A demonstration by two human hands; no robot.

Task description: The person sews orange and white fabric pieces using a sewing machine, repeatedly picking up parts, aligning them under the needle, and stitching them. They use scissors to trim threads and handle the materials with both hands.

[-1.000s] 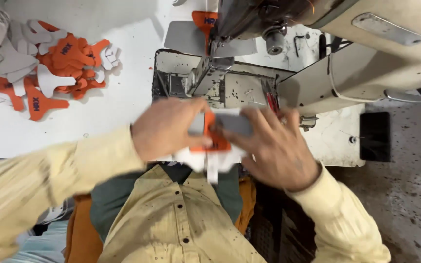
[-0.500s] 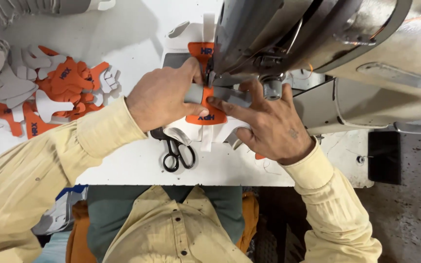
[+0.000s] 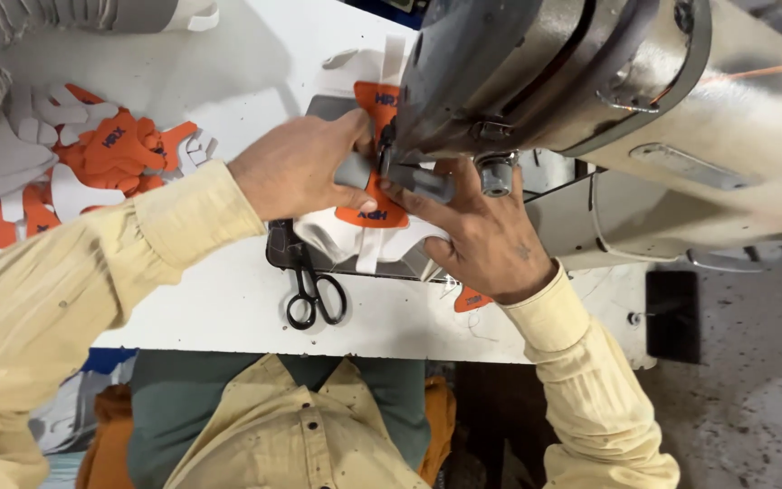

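Observation:
My left hand (image 3: 305,163) and my right hand (image 3: 477,231) press an orange, white and grey shoe-upper piece (image 3: 375,210) flat on the bed of an industrial sewing machine (image 3: 590,100). The piece lies under the machine's head, near the needle area, which the head hides. Left fingers pinch the grey strip at the piece's left side. Right fingers hold the grey strip on the right. Black scissors (image 3: 314,294) lie on the white table (image 3: 228,317) just below my left hand.
A pile of orange and white cut shoe pieces (image 3: 74,163) lies at the table's far left. Another orange piece (image 3: 471,299) pokes out under my right wrist. The machine's grey arm fills the upper right. Concrete floor (image 3: 753,380) shows at the right.
Both hands carried the piece from near my body up onto the machine bed and under the head. The view moved closer to the machine.

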